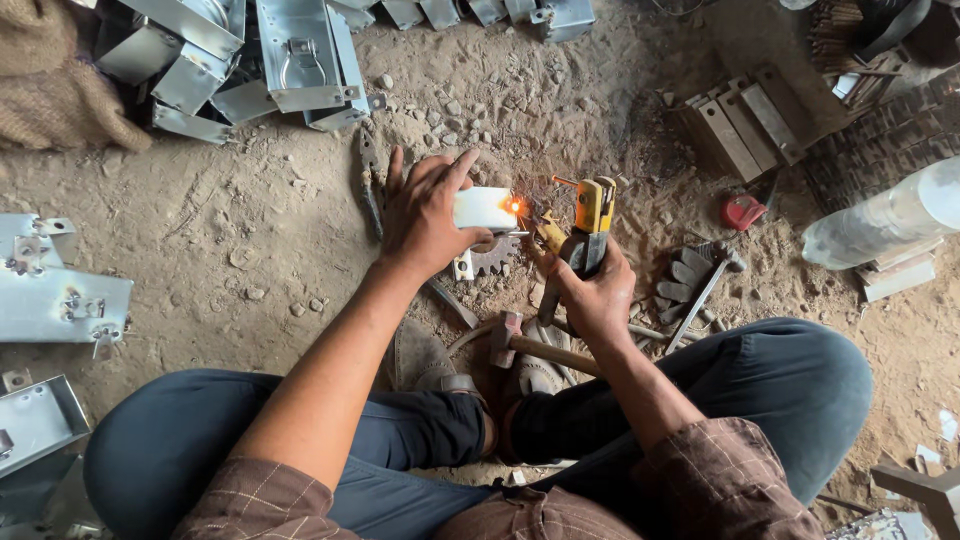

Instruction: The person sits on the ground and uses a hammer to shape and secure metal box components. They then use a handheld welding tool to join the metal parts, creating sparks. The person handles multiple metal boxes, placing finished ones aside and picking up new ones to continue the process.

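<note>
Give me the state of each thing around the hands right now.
left hand: pressing down on the metal piece
metal piece: flat on the ground, glowing spark at its right edge
right hand: gripping the electrode holder
electrode holder: tip at the spark
hammer: lying idle
gear: lying flat

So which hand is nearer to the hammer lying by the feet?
Right. The right hand grips the yellow welding holder just above the hammer; the left hand presses the metal piece farther up.
</note>
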